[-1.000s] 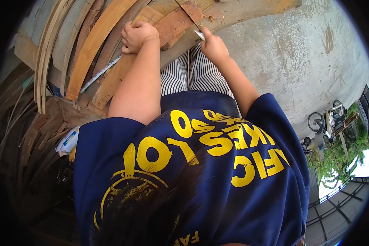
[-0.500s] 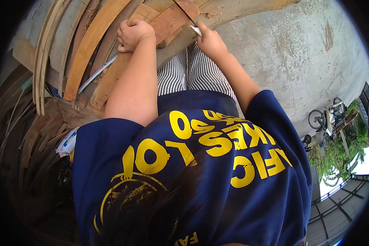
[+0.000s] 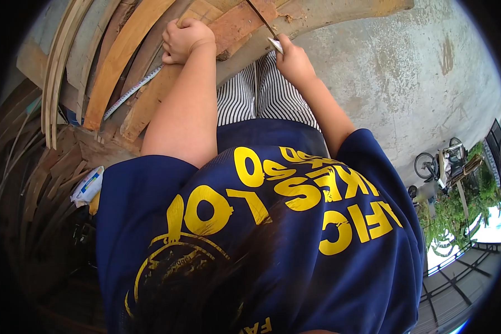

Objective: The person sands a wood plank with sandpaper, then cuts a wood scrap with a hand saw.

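Note:
My left hand [image 3: 188, 41] is a closed fist, its fingers curled over a light wooden piece [image 3: 205, 11]. From beside its lower fingers a white measuring tape [image 3: 132, 92] runs out over the planks, down and to the left. My right hand [image 3: 295, 60] is wrapped round the white grip [image 3: 275, 45] of a long, thin dark blade [image 3: 260, 16]. The blade slants across the end of a reddish board [image 3: 242, 25], and its far end lies beyond the top edge of the view. Beneath the boards a large curved timber [image 3: 339, 19] passes in front of my knees.
Curved wooden planks [image 3: 122, 50] are stacked at the upper left, with more timber below them in shadow. A white and blue packet [image 3: 87, 186] lies by my left side. Worn concrete floor [image 3: 384, 67] stretches to the right, where a motorcycle [image 3: 450, 158] stands near plants.
My right hand has drawn the blade slightly back toward me and to the right. The left fist stays on the wood, and the whole view has shifted a little.

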The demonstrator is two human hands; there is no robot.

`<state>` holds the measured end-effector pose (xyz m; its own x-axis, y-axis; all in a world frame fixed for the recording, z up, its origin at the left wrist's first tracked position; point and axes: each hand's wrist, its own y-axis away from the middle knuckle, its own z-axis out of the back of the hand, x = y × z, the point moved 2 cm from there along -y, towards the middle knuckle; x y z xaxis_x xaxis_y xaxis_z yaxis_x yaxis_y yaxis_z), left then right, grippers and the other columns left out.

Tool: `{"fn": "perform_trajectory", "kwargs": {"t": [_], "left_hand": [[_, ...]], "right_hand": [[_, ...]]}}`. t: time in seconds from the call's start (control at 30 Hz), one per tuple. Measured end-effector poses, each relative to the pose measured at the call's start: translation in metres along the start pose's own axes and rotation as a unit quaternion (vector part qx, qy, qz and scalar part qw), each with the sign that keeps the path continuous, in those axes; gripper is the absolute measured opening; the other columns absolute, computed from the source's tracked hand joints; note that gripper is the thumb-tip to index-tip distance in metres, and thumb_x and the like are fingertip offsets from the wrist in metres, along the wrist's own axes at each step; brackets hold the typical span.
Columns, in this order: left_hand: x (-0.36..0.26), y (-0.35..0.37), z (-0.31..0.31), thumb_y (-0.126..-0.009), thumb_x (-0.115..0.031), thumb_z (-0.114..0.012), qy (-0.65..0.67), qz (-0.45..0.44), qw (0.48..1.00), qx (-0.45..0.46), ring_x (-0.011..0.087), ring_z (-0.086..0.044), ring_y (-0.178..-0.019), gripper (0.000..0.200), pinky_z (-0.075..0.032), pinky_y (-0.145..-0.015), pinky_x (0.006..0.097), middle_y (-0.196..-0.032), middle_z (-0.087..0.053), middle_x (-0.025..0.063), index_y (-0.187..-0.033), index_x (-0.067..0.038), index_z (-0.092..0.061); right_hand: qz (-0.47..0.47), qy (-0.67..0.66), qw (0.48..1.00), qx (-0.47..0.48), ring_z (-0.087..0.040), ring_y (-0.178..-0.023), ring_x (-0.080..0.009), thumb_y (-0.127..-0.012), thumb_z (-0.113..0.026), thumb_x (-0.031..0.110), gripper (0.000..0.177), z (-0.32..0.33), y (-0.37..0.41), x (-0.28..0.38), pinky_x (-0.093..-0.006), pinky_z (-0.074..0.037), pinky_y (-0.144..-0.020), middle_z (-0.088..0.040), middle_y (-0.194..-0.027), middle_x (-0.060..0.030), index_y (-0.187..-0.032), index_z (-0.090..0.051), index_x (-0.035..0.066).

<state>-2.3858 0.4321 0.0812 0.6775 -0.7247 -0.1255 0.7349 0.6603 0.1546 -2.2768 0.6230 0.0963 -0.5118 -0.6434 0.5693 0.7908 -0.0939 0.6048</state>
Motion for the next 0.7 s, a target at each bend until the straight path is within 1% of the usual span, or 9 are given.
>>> {"fn": "perform_trajectory", "kwargs": {"t": [0.07, 0.13, 0.17, 0.27, 0.33, 0.43, 0.53, 0.6, 0.7], "left_hand": [[-0.001, 0.0, 0.0, -0.082, -0.028, -0.041, 0.004, 0.002, 1.0, 0.012, 0.0201, -0.056, -0.104, 0.032, -0.027, -0.098, 0.0385, -0.109, -0.063, 0.0044, -0.1, -0.018, -0.064], [-0.001, -0.001, 0.002, -0.082, -0.028, -0.042, 0.002, 0.003, 1.0, 0.027, 0.0196, -0.055, -0.105, 0.032, -0.026, -0.098, 0.0392, -0.11, -0.062, 0.0047, -0.102, -0.016, -0.064], [-0.001, -0.001, 0.001, -0.082, -0.027, -0.043, 0.0, 0.006, 0.999, 0.039, 0.0192, -0.054, -0.106, 0.033, -0.025, -0.097, 0.0399, -0.112, -0.061, 0.0051, -0.104, -0.014, -0.063], [0.001, -0.001, -0.003, -0.081, -0.027, -0.043, 0.008, -0.001, 1.0, 0.015, 0.0193, -0.054, -0.106, 0.033, -0.025, -0.097, 0.0403, -0.112, -0.061, 0.005, -0.104, -0.014, -0.063], [-0.001, -0.001, -0.001, -0.081, -0.027, -0.043, 0.01, 0.004, 1.0, 0.021, 0.0194, -0.054, -0.106, 0.033, -0.025, -0.097, 0.0404, -0.112, -0.061, 0.0048, -0.105, -0.014, -0.063], [-0.002, 0.0, 0.003, -0.081, -0.027, -0.043, 0.006, 0.01, 0.999, 0.031, 0.0195, -0.053, -0.107, 0.034, -0.025, -0.097, 0.0404, -0.112, -0.061, 0.0044, -0.105, -0.014, -0.063], [-0.003, 0.0, 0.003, -0.081, -0.027, -0.043, 0.001, 0.012, 1.0, 0.026, 0.0192, -0.053, -0.108, 0.034, -0.025, -0.097, 0.0403, -0.113, -0.061, 0.004, -0.105, -0.015, -0.063], [-0.004, 0.002, 0.003, -0.081, -0.027, -0.043, 0.006, 0.01, 1.0, 0.019, 0.019, -0.053, -0.108, 0.034, -0.025, -0.097, 0.0402, -0.114, -0.061, 0.0038, -0.105, -0.015, -0.063], [-0.003, -0.001, 0.004, -0.081, -0.027, -0.043, -0.008, 0.02, 0.999, 0.043, 0.0188, -0.053, -0.109, 0.034, -0.025, -0.097, 0.0402, -0.116, -0.06, 0.0036, -0.105, -0.015, -0.063]], "right_hand": [[0.003, -0.007, 1.0, -0.001, -0.057, -0.077, -0.0461, -0.081, -0.047, 0.006, 0.028, -0.003, 0.023, -0.025, -0.0528, -0.045, -0.069, -0.059, -0.078, -0.0279, -0.109, -0.049, 0.008], [-0.042, 0.054, 0.997, 0.036, -0.06, -0.079, -0.0436, -0.08, -0.047, 0.008, 0.031, -0.005, 0.054, -0.06, -0.0517, -0.047, -0.071, -0.062, -0.085, -0.0258, -0.111, -0.047, 0.01], [-0.039, 0.059, 0.997, 0.037, -0.06, -0.079, -0.0436, -0.08, -0.047, 0.008, 0.031, -0.002, 0.059, -0.062, -0.0517, -0.047, -0.071, -0.062, -0.085, -0.0258, -0.111, -0.047, 0.01], [-0.049, 0.074, 0.995, 0.044, -0.06, -0.078, -0.0442, -0.079, -0.048, 0.007, 0.032, 0.001, 0.058, -0.053, -0.0523, -0.047, -0.07, -0.062, -0.082, -0.0263, -0.111, -0.047, 0.009], [-0.026, 0.031, 0.999, 0.025, -0.058, -0.08, -0.0467, -0.081, -0.047, 0.005, 0.029, 0.001, 0.023, -0.02, -0.0523, -0.045, -0.071, -0.06, -0.083, -0.0289, -0.11, -0.049, 0.006], [-0.01, -0.022, 1.0, -0.012, -0.057, -0.08, -0.047, -0.082, -0.047, 0.006, 0.027, -0.006, -0.005, 0.0, -0.0519, -0.046, -0.071, -0.06, -0.083, -0.0292, -0.11, -0.049, 0.004], [-0.04, -0.022, 0.999, -0.005, -0.057, -0.082, -0.0472, -0.083, -0.047, 0.006, 0.028, 0.001, 0.024, -0.006, -0.0522, -0.046, -0.072, -0.06, -0.084, -0.0302, -0.111, -0.05, 0.004], [-0.099, 0.021, 0.994, 0.032, -0.057, -0.084, -0.0475, -0.082, -0.047, 0.006, 0.032, 0.013, 0.056, -0.02, -0.0527, -0.046, -0.073, -0.06, -0.084, -0.0305, -0.114, -0.05, 0.004], [-0.132, 0.067, 0.987, 0.067, -0.057, -0.085, -0.0475, -0.082, -0.047, 0.007, 0.032, 0.041, 0.076, 0.006, -0.0529, -0.046, -0.075, -0.06, -0.084, -0.0307, -0.114, -0.05, 0.003]]}}
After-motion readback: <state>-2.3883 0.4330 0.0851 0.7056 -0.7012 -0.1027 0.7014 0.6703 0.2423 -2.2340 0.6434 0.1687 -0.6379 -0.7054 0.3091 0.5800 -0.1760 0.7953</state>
